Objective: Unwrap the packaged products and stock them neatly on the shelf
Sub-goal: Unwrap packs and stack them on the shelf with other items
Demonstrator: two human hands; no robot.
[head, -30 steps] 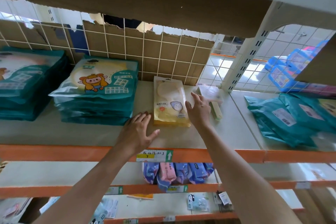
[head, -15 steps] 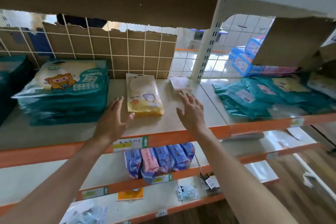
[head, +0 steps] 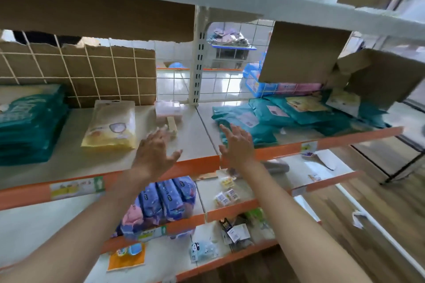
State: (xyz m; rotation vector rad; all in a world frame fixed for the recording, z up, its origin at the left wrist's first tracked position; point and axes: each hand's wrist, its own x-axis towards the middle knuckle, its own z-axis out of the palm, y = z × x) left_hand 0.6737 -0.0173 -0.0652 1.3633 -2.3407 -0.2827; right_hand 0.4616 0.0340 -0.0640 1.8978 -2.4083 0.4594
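at the middle shelf: both hands empty, loose packs near the lip

on the shelf (head: 69,165) the left teal stack (head: 30,126) sits squared. the right teal packs (head: 276,117) lie in a loose heap close to the orange lip. a sweep of the right hand (head: 236,145), fingers spread and holding nothing, could likely push some off. a torn cardboard box (head: 303,53) above the heap crowds reach from the top. the yellow pack (head: 110,124) lies flat just beside the left hand (head: 154,151), also open and empty, and a nudge could skew it. a small clear pack (head: 167,110) and pale stick (head: 172,124) clutter the gap behind.
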